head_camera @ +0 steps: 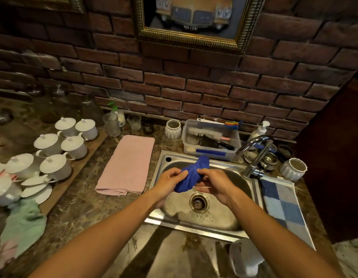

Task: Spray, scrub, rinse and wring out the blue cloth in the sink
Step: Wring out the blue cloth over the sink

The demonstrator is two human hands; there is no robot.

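Brick wall (194, 93): dark red, fills the view from 9 through 12 to 3 o'clock; gilt-framed picture of a car front (191, 19) hangs at 12
Countertop (98, 209): mottled brown stone, runs the full width beneath the wall
Steel sink (196, 222): round-cornered basin at centre, wet, drain strainer (199, 203) at its middle; chrome tap (256, 155) on the rim at 2 o'clock, spout arched toward the basin
Pink towel (128, 165): folded flat, just beside the sink's left edge at 9 o'clock
Checked blue cloth mat (284, 207): lies along the sink's right edge at 3 o'clock
White lidded cups (61, 145): clustered on a board at 9 o'clock, well apart from the sink
Clear plastic tub (211, 140): holds brushes, touches the sink's back rim at 12 o'clock
Blue cloth (194, 175): bunched and twisted, held above the basin, clear of the steel
Left hand (170, 182): fingers curled round the cloth's left end
Right hand (214, 183): fingers curled round the cloth's right side; both forearms enter from 6 o'clock
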